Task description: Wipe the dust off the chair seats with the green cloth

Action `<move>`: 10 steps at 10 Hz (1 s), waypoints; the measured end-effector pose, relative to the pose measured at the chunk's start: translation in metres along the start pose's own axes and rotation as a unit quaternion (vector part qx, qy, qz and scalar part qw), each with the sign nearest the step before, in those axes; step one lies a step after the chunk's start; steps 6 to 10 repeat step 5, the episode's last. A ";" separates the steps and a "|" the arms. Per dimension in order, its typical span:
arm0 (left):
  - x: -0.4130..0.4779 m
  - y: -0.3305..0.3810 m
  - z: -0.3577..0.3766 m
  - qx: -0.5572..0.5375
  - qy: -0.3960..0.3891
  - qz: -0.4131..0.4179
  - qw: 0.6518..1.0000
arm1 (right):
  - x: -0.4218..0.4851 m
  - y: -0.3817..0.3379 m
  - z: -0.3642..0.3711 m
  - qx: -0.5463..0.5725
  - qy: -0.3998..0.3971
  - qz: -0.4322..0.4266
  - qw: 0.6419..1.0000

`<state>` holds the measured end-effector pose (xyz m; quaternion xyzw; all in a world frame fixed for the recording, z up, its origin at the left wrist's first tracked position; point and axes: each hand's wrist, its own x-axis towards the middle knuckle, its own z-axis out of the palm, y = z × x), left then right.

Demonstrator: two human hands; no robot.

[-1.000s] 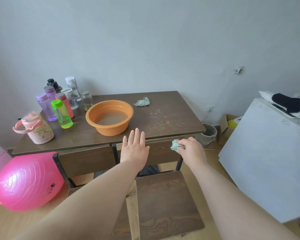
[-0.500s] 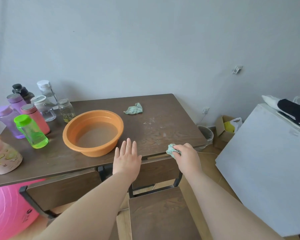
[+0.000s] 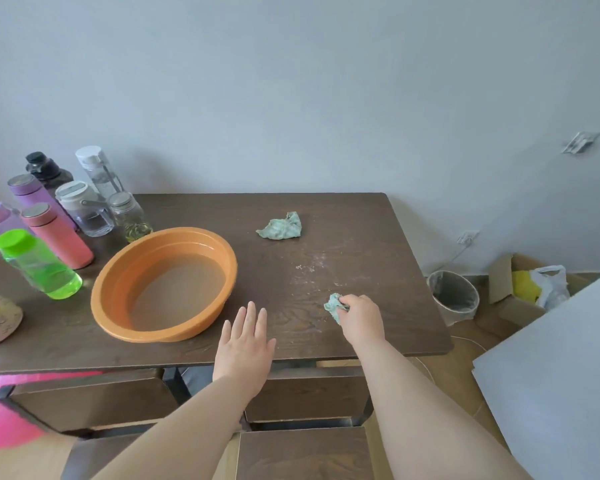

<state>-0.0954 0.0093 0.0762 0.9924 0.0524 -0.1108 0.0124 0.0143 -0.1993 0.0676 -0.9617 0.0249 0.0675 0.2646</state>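
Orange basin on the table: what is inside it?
The basin holds shallow, slightly cloudy water. Its bottom shows through, and nothing else lies in it. The near rim hides a strip of the inner wall.

The person's right hand point(image 3: 362, 318) grips a crumpled pale green cloth point(image 3: 334, 305) against the dark brown wooden table point(image 3: 361, 237), near a patch of whitish dust. Their left hand point(image 3: 245, 344) is stretched out flat, fingers straight, over the table's front edge, just beside a round orange plastic basin point(image 3: 163, 282) holding murky water. A second crumpled green rag point(image 3: 280, 227) lies farther back, well apart from both hands. Coloured drinking bottles point(image 3: 49, 233) cluster at the left end. Two dark wooden chairs are tucked in below, the right chair's seat point(image 3: 302, 455) showing between the forearms.
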 end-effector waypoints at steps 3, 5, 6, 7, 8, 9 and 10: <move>0.045 0.022 -0.001 0.014 -0.009 -0.012 1.000 | 0.046 0.016 0.046 -0.016 -0.104 0.032 0.994; 0.040 0.030 -0.007 0.032 0.001 -0.004 0.999 | 0.054 0.009 0.036 -0.031 -0.166 0.026 0.985; 0.040 0.030 -0.007 0.032 0.001 -0.004 0.999 | 0.054 0.009 0.036 -0.031 -0.166 0.026 0.985; 0.040 0.030 -0.007 0.032 0.001 -0.004 0.999 | 0.054 0.009 0.036 -0.031 -0.166 0.026 0.985; 0.040 0.030 -0.007 0.032 0.001 -0.004 0.999 | 0.054 0.009 0.036 -0.031 -0.166 0.026 0.985; 0.040 0.030 -0.007 0.032 0.001 -0.004 0.999 | 0.054 0.009 0.036 -0.031 -0.166 0.026 0.985; 0.040 0.030 -0.007 0.032 0.001 -0.004 0.999 | 0.054 0.009 0.036 -0.031 -0.166 0.026 0.985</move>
